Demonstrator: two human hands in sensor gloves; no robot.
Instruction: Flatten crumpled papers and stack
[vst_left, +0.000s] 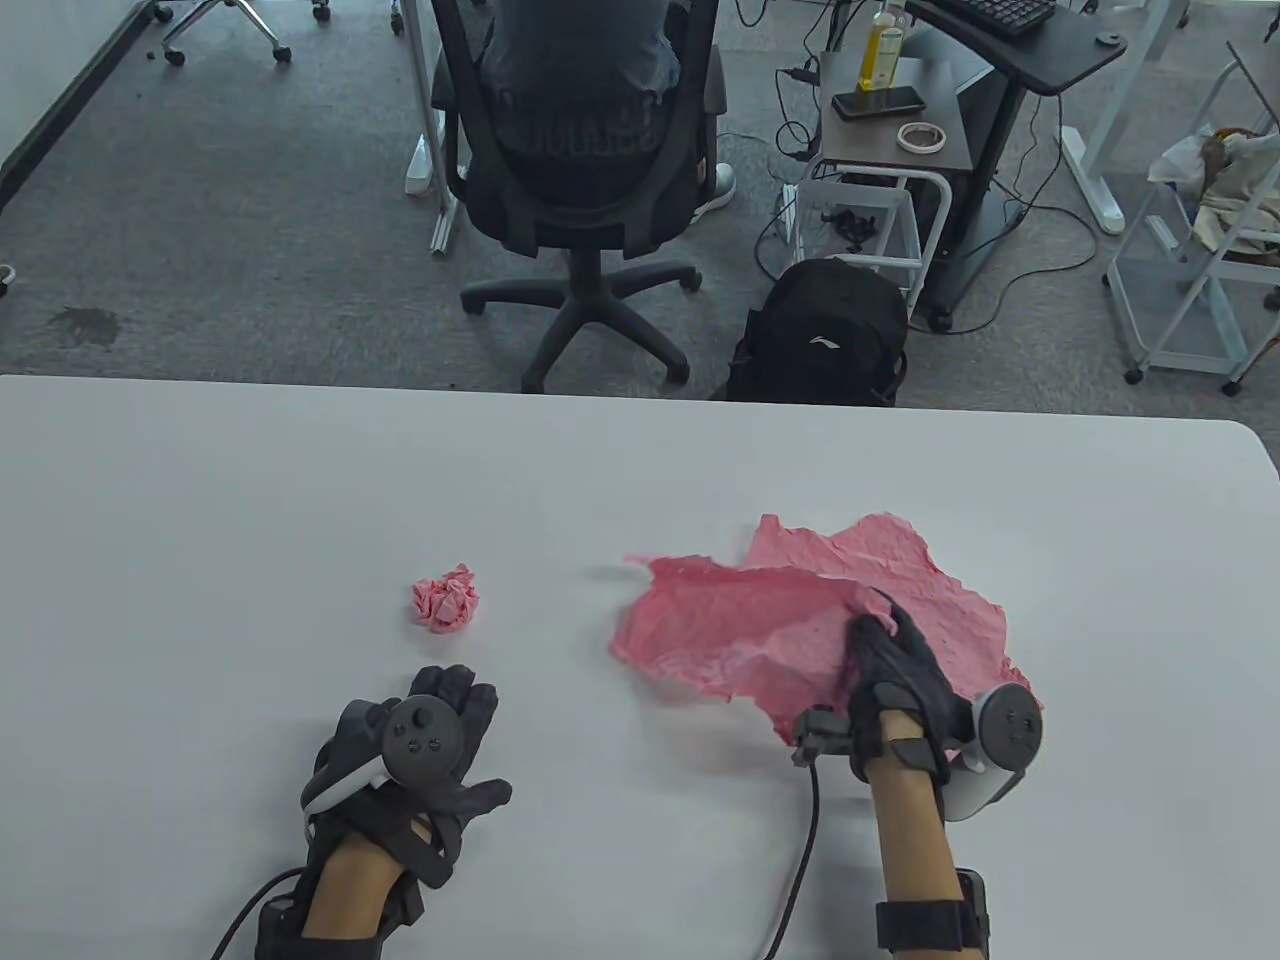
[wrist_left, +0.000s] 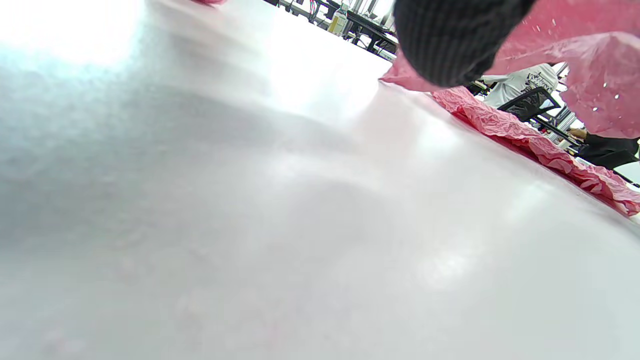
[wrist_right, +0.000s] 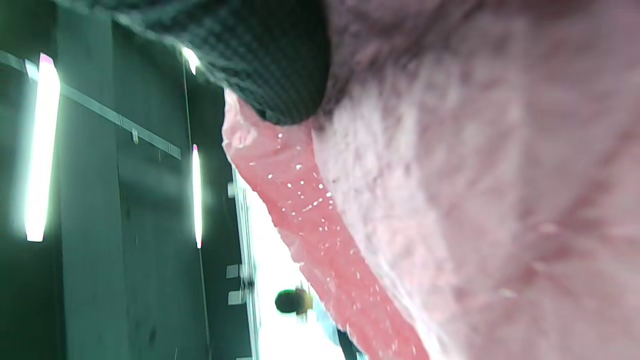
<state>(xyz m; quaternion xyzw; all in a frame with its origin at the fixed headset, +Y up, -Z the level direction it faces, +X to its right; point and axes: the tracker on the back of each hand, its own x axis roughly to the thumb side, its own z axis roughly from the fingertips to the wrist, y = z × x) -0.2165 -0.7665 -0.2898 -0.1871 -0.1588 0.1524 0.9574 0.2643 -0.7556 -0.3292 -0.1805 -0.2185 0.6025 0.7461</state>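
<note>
A small crumpled pink paper ball (vst_left: 446, 598) lies on the white table (vst_left: 250, 500), a little beyond my left hand (vst_left: 470, 730). That hand rests by the front edge with its fingers spread and holds nothing; one dark fingertip (wrist_left: 450, 40) shows in the left wrist view. To the right lie two wrinkled pink sheets, overlapping: the upper sheet (vst_left: 740, 630) partly covers the lower sheet (vst_left: 900, 555). My right hand (vst_left: 875, 615) is turned on its side over them and pinches the upper sheet's raised right edge. Pink paper (wrist_right: 475, 200) fills the right wrist view beside a fingertip (wrist_right: 280, 65).
Beyond the table's far edge stand an office chair (vst_left: 585, 150) with a person seated in it, a black backpack (vst_left: 825, 335) on the floor and a small cart (vst_left: 880, 140). Glove cables (vst_left: 800, 860) trail off the front edge.
</note>
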